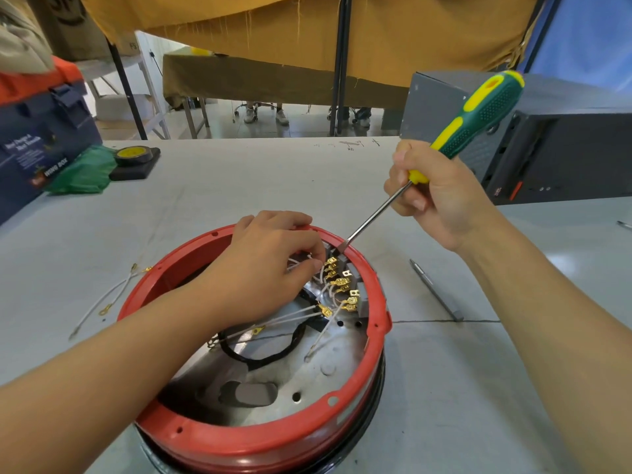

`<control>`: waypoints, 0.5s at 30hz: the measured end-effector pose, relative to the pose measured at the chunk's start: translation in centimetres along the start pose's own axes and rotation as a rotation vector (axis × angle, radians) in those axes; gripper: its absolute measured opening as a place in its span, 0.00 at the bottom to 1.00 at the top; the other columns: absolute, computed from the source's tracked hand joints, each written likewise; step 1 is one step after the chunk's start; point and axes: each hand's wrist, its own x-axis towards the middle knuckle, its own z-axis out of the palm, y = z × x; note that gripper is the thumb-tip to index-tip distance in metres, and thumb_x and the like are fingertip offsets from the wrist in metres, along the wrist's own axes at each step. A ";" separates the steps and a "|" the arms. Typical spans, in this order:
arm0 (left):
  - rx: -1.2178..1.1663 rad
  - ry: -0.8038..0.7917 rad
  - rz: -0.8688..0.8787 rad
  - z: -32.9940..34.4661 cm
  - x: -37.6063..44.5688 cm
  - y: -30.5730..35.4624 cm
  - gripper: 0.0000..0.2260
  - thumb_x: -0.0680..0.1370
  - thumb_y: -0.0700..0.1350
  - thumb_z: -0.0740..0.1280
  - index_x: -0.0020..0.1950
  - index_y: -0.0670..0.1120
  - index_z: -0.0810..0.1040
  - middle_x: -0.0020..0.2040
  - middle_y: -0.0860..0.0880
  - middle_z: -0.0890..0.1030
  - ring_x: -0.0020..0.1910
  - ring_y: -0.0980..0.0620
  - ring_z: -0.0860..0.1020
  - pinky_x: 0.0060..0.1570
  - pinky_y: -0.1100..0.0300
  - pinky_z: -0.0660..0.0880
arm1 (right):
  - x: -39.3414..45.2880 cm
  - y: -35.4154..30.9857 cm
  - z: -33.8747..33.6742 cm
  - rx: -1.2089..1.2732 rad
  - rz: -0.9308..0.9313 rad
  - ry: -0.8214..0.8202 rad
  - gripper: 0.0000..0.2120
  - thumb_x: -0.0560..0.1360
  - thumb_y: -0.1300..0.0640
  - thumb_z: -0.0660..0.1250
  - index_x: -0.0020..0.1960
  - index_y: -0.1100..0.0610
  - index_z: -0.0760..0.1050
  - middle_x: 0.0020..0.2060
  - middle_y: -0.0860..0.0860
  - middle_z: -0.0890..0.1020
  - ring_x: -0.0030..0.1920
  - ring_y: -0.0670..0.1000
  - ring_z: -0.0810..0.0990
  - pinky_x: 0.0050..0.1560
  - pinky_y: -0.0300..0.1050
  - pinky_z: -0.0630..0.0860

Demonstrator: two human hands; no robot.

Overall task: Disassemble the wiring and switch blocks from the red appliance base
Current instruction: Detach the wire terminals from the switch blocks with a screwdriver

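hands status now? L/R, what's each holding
Left hand: pinching a white wire inside the red base.
Right hand: gripping the screwdriver.

A workshop or repair bench in a shared work hall.

A grey worktable (pixel 239 186) carries pen marks, a tool box (pixel 41 131), a roll of tape (pixel 131 155), loose wire leads (pixel 109 295) and a dark computer case (pixel 561 155). Behind it stand metal-framed tables draped in mustard cloth (pixel 273 80) on a tiled floor, with seated people's shoes (pixel 266 115) showing underneath.
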 end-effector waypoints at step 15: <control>0.007 -0.005 -0.011 0.0 0.0 0.1 0.06 0.77 0.51 0.61 0.49 0.56 0.77 0.69 0.53 0.69 0.69 0.52 0.64 0.68 0.46 0.59 | -0.4 1.1 -0.2 0.085 0.036 0.082 0.11 0.69 0.58 0.61 0.30 0.60 0.64 0.17 0.48 0.60 0.21 0.46 0.58 0.23 0.36 0.57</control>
